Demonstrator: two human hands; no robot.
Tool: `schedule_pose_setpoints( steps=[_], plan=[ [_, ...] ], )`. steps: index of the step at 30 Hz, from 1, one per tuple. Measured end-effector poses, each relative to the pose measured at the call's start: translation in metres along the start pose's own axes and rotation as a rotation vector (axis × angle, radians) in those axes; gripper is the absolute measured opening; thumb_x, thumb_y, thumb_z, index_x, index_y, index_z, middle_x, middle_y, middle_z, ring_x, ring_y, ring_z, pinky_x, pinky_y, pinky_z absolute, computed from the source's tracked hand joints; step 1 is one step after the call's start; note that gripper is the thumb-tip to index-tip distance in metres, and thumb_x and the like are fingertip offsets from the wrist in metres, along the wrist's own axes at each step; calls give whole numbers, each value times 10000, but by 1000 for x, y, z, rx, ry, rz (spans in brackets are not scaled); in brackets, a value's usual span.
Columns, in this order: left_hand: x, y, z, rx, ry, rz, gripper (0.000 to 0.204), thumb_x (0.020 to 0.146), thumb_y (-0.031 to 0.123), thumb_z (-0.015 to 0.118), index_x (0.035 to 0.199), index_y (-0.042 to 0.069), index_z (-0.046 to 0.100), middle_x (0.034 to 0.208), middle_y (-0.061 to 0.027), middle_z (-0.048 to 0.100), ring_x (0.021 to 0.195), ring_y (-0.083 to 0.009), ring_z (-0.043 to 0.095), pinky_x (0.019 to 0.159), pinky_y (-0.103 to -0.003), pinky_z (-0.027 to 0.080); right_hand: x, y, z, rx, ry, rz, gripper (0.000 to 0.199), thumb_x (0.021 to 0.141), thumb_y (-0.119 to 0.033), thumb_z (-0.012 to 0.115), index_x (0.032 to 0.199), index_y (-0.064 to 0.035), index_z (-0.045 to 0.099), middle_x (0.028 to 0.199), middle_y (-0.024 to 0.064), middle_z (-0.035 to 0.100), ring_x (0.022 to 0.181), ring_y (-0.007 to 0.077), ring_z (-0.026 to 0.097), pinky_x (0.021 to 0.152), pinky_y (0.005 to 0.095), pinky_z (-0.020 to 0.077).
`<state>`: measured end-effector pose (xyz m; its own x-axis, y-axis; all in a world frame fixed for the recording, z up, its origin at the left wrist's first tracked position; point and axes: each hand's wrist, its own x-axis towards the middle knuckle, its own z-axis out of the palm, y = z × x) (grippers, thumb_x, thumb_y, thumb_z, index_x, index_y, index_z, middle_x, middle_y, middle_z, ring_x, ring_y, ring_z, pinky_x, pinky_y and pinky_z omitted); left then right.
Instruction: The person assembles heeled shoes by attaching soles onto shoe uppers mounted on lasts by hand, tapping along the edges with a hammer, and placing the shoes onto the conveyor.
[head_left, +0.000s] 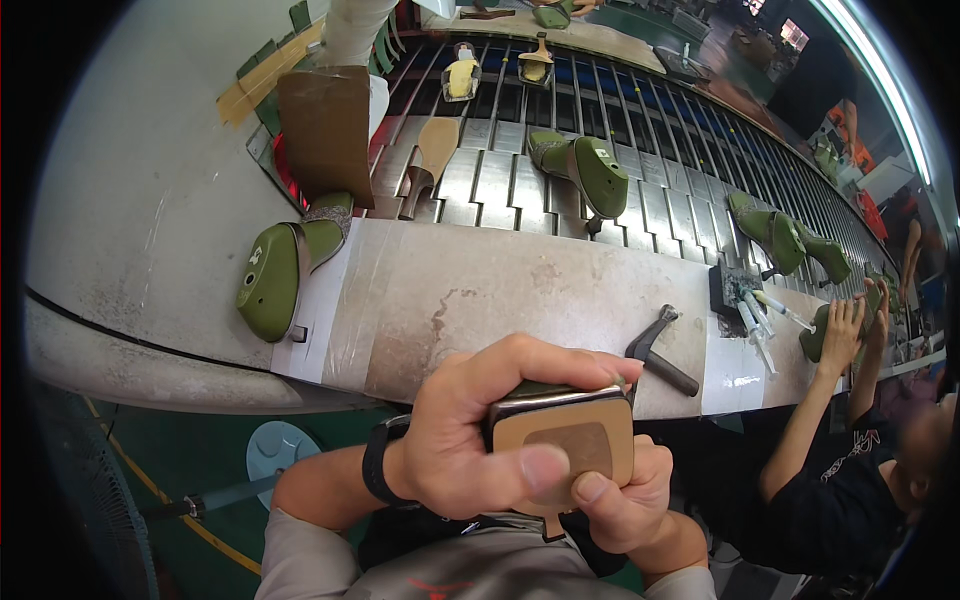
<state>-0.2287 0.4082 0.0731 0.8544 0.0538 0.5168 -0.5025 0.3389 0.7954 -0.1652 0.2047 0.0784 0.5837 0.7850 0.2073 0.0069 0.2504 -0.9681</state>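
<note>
While gripped sole-up near the chest, high-heel shoe (563,440) on green last clamped by left hand (470,425) and right hand (620,495), fingers closed round it (thumbs pressing tan sole); seemingly mid-pressing; hammer (660,355) untouched on bench (480,300); more lasted shoes (585,170) waiting on conveyor (680,200).

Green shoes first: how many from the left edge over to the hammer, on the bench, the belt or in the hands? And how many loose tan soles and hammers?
Green shoes: 3 (held shoe in the left hand and right hand, bench shoe, belt shoe)
Loose tan sole: 1
Hammer: 1
Total: 5
</note>
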Motion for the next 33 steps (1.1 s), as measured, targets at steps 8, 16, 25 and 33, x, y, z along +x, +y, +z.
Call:
schedule_pose_setpoints(
  steps=[8, 16, 25, 33],
  plan=[
    [2, 4, 0, -41, -24, -119, 591, 970, 176, 723, 1461, -56, 488, 1522, -383, 517, 1422, -389, 567, 1170, -474, 475, -5, 4, 2, 69, 68, 58, 299, 1040, -115, 673, 811, 72, 722, 707, 86, 727, 626, 98, 650, 531, 270, 482],
    [15, 0, -4, -178, -63, -143, 727, 1056, 452, 626, 1523, -72, 436, 1570, -381, 466, 1469, -403, 511, 1205, -484, 419, -5, 2, -4, 87, 145, 122, 278, 1053, -148, 669, 982, 103, 766, 925, 149, 802, 794, 152, 732, 668, 274, 568],
    [39, -9, -21, -69, 18, -202, 775, 1121, 582, 418, 1468, -104, 520, 1559, -312, 520, 1429, -351, 559, 1196, -468, 454, 23, -12, -5, 73, 179, 210, 389, 1092, -250, 631, 1137, 129, 704, 968, 191, 781, 762, 224, 763, 657, 338, 628],
    [74, -38, -50, -110, 8, -102, 656, 1129, 433, 514, 1505, -104, 503, 1482, -226, 625, 1359, -273, 629, 1149, -396, 508, 57, -3, -34, 267, 204, 266, 434, 1127, -258, 543, 1271, 144, 626, 1058, 231, 753, 776, 257, 776, 634, 358, 684]
  ],
)
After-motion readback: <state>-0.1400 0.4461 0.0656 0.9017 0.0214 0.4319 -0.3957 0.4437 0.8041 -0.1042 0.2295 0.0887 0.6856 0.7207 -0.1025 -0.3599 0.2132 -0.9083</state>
